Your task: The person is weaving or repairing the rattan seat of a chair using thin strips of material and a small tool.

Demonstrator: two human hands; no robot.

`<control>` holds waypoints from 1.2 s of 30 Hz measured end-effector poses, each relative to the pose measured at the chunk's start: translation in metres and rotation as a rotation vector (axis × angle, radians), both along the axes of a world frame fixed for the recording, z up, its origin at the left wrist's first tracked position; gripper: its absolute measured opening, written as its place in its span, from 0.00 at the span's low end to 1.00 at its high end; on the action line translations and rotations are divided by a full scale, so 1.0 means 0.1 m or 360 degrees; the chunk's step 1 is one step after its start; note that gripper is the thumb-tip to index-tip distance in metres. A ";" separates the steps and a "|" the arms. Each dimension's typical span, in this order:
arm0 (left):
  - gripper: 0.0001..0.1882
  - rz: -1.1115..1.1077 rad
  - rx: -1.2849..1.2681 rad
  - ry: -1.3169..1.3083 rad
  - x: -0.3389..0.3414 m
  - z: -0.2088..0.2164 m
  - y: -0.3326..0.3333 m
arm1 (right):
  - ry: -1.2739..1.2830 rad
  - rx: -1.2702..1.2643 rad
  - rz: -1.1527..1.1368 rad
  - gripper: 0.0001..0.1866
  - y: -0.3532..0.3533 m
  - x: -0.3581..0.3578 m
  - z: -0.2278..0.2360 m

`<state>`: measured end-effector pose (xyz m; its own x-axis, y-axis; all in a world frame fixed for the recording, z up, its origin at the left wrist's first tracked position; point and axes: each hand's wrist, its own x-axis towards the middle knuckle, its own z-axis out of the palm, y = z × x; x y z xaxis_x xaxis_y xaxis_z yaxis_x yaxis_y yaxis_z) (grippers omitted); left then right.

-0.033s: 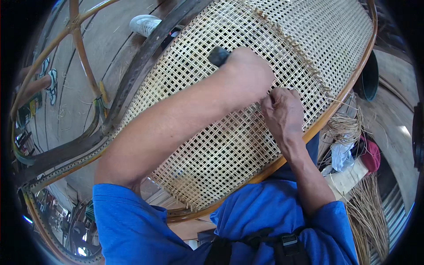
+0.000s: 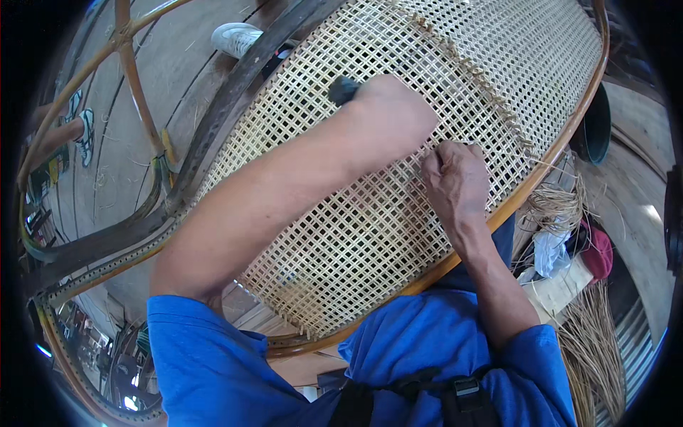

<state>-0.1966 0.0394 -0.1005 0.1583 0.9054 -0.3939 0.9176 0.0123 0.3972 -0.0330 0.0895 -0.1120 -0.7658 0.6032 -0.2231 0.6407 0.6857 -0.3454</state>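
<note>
A woven cane panel (image 2: 334, 242), an open lattice of pale strips in a curved wooden frame, lies across in front of me. Over its middle, my left hand (image 2: 395, 103) is closed round a tool with a dark blunt end (image 2: 344, 90). That end sticks out on the left of the fist; the rest of it is hidden. Just to the right and nearer, my right hand (image 2: 457, 178) rests on the weave with its fingers curled in tight. Whatever those fingers pinch is too hidden to make out.
A raised seam of cane ends (image 2: 473, 67) crosses the panel. To the right lie bundled cane strips (image 2: 587, 334), a red cloth (image 2: 599, 252) and a dark bucket (image 2: 594, 128). Bent wooden frames (image 2: 135, 92) stand at left, beyond them another person's foot (image 2: 84, 135).
My left hand and the dark tool have shifted slightly to the left, opening a small gap from my right hand. The right hand stays almost in place.
</note>
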 end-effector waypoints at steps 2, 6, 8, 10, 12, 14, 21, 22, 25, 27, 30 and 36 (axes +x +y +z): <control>0.07 0.0278 -0.0261 -0.0194 -0.01 -0.16 -0.09 | 0.0114 0.0000 0.0070 0.07 -0.03 0.01 0.01; 0.08 0.0209 -0.0103 -0.0027 0.14 -0.02 -0.05 | 0.0149 0.0018 0.0041 0.07 -0.04 0.04 -0.02; 0.07 0.0152 -0.0149 -0.0025 0.14 0.08 0.02 | 0.0142 -0.0004 0.0033 0.07 -0.05 0.03 -0.06; 0.07 0.0046 -0.0241 0.0066 0.17 0.09 0.10 | 0.0117 -0.0026 0.0007 0.08 -0.03 0.03 -0.09; 0.06 0.0045 -0.0094 0.0032 0.18 0.06 0.09 | 0.0046 -0.0036 -0.0030 0.09 0.01 0.02 -0.07; 0.07 0.0071 -0.0200 0.0000 0.15 0.12 0.11 | -0.0057 -0.0041 -0.0061 0.09 0.01 -0.02 -0.02; 0.06 0.0065 0.0036 -0.0053 0.08 -0.04 -0.03 | -0.0099 -0.0005 -0.0051 0.09 -0.01 -0.08 -0.05; 0.06 0.0075 0.0165 -0.0057 0.07 -0.06 -0.05 | -0.0098 -0.0001 -0.0045 0.09 -0.01 -0.06 -0.03; 0.07 0.0138 0.0065 -0.0019 0.08 -0.09 -0.11 | 0.0125 -0.0075 0.0072 0.07 0.00 0.02 -0.02; 0.08 0.0200 0.0136 0.0027 0.11 -0.13 -0.19 | 0.0202 -0.0089 0.0139 0.06 -0.02 0.07 -0.06; 0.09 0.0188 -0.0098 0.0014 0.17 0.10 -0.06 | 0.0237 -0.0099 0.0207 0.06 -0.01 0.10 -0.04; 0.09 0.0108 -0.0220 0.0029 0.12 0.15 -0.03 | 0.0067 -0.0064 0.0064 0.07 -0.03 0.06 -0.06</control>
<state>-0.1849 0.0365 -0.0856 0.0904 0.8508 -0.5177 0.9198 0.1280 0.3709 -0.0275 0.0864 -0.1180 -0.7985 0.5630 -0.2134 0.5972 0.6956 -0.3994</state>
